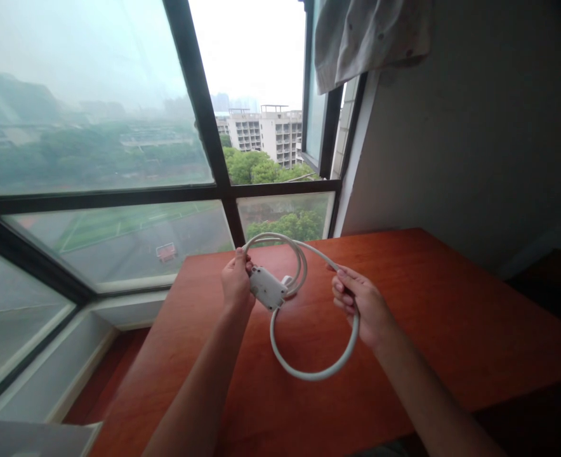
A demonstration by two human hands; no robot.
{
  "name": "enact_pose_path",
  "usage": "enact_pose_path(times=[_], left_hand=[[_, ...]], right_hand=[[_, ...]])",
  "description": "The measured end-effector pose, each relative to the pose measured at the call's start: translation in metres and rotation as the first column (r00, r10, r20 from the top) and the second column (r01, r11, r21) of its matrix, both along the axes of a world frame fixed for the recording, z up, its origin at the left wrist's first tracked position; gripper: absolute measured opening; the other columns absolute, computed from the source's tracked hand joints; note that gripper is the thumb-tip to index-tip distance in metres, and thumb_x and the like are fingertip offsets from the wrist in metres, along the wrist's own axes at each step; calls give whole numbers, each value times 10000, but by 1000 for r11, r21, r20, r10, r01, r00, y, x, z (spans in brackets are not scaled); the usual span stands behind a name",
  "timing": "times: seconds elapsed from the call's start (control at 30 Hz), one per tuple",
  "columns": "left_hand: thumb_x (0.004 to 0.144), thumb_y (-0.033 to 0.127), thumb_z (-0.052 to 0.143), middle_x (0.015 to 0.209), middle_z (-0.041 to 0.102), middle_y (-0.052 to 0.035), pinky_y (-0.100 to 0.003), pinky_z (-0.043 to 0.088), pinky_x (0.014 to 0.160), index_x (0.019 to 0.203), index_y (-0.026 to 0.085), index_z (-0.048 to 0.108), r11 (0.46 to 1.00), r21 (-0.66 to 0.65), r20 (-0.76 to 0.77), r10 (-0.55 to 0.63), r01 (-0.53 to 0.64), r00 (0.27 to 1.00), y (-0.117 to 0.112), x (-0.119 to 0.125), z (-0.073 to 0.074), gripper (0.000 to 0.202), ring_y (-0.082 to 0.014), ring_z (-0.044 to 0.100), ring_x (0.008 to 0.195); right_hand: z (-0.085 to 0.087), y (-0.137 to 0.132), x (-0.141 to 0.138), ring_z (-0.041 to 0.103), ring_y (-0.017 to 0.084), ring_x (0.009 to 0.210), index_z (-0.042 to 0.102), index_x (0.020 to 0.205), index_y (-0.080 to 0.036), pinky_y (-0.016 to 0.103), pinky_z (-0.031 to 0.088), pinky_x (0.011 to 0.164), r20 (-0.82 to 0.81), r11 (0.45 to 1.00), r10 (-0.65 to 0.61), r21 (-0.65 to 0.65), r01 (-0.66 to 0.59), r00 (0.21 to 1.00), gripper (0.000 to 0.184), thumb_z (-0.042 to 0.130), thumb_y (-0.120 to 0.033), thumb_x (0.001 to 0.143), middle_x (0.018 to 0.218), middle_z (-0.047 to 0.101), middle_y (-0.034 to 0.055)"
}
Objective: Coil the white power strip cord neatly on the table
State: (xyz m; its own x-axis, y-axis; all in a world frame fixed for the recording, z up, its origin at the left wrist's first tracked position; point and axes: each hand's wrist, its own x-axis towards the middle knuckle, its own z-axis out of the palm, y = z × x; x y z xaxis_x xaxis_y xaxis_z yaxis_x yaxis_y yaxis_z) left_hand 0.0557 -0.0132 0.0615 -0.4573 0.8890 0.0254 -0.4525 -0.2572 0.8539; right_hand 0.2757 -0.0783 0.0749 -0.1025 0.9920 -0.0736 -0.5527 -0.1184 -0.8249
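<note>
My left hand (238, 279) is closed around looped white cable at the upper left of the coil. Beside its fingers hangs a small white power strip (267, 289), its flat face with dark screw holes turned toward me. A small white part, possibly the plug (287, 281), shows by the strip's right end. My right hand (359, 298) pinches the white cable (316, 376) on the right. From there a wide loop hangs down and curves back to the strip's lower end. Smaller loops arch between both hands above the table.
A reddish-brown wooden table (452, 330) lies under my hands. Behind it stand dark-framed windows (223, 184), with one pane swung outward. A pale curtain (370, 38) hangs at the upper right beside a grey wall (475, 127). A white ledge (78, 362) runs along the left.
</note>
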Motion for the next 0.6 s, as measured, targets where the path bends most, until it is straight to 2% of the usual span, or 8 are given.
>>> enact_pose_path(times=[0.1, 0.2, 0.27, 0.33, 0.4, 0.5, 0.6], left_hand=[[742, 467, 700, 483, 428, 81, -167, 411, 450, 644, 149, 515, 998, 31, 3, 50, -50, 999, -1, 7, -2, 381, -45, 423, 397], [745, 469, 693, 465, 412, 95, -182, 444, 471, 661, 159, 504, 999, 11, 58, 43, -44, 997, -3, 12, -1, 373, -54, 443, 390], [735, 476, 698, 456, 412, 98, -188, 445, 460, 674, 161, 502, 999, -20, 84, 39, -38, 996, -4, 14, -1, 376, -67, 468, 390], [714, 485, 713, 458, 419, 98, -197, 454, 459, 684, 162, 501, 999, -39, 103, 42, -38, 994, -6, 16, 0, 387, -81, 500, 402], [692, 489, 730, 466, 429, 97, -207, 465, 464, 691, 162, 500, 998, -46, 121, 37, -32, 992, -8, 19, -1, 399, -95, 533, 421], [691, 481, 733, 462, 433, 95, -210, 465, 462, 683, 162, 495, 997, -69, 155, 30, -19, 987, -11, 24, -3, 398, -109, 557, 435], [736, 453, 701, 448, 431, 91, -210, 469, 474, 665, 159, 487, 993, -118, 218, 29, -4, 976, -13, 30, -8, 371, -109, 560, 431]], right_hand=[[-9, -3, -10, 445, 63, 528, 705, 924, -184, 159, 347, 425, 77, 999, -31, -12, 32, 997, 253, 731, -313, 708, 681, 559, -13], [-15, -4, -16, 574, 142, 798, 722, 909, -204, 236, 476, 679, 229, 995, -73, 77, 57, 971, 206, 701, -316, 739, 879, 651, 36], [-18, -3, -18, 559, 193, 1024, 725, 869, -217, 290, 451, 868, 307, 981, -122, 181, 68, 944, 152, 689, -308, 752, 1067, 649, 44], [-20, -2, -20, 497, 221, 1173, 719, 838, -225, 322, 391, 983, 327, 964, -146, 258, 60, 934, 116, 679, -304, 764, 1216, 600, 31], [-22, 1, -22, 490, 225, 1197, 709, 850, -231, 338, 364, 1018, 298, 956, -131, 290, 41, 946, 115, 663, -311, 782, 1249, 585, 22], [-27, 2, -26, 548, 218, 1120, 696, 905, -242, 347, 381, 1003, 246, 954, -108, 297, 31, 963, 152, 645, -344, 806, 1141, 644, 24], [-31, 1, -30, 580, 221, 1073, 687, 955, -243, 354, 409, 979, 239, 952, -138, 300, 62, 961, 205, 644, -385, 814, 1084, 671, 30]])
